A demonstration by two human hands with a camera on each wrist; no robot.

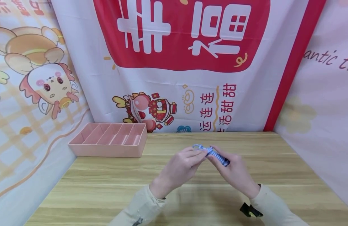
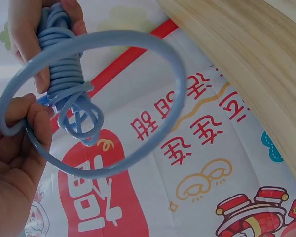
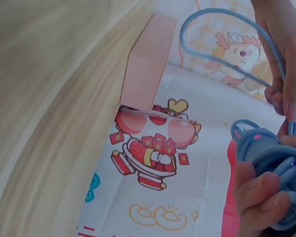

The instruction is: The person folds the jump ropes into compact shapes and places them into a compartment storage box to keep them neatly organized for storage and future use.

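A light blue cord (image 1: 217, 156) is wound in tight turns into a narrow bundle, held above the table. My right hand (image 1: 233, 169) grips this bundle, fingers curled round it. With thumb and fingertips, my left hand (image 1: 181, 164) pinches a strand beside the bundle's far end. From that pinch a large loop of the cord (image 2: 179, 84) stands out in the left wrist view, while smaller loops bunch at the end of the winding. In the right wrist view, coiled turns show between the right fingers (image 3: 261, 190); part of the bundle lies behind them.
At the table's back left stands a pink box (image 1: 106, 150) with several narrow compartments. The wood-grain table (image 1: 106, 185) ends at a printed cloth (image 1: 176, 78) behind, with more cloth on both sides. A black strap (image 1: 250, 210) hangs by the right sleeve.
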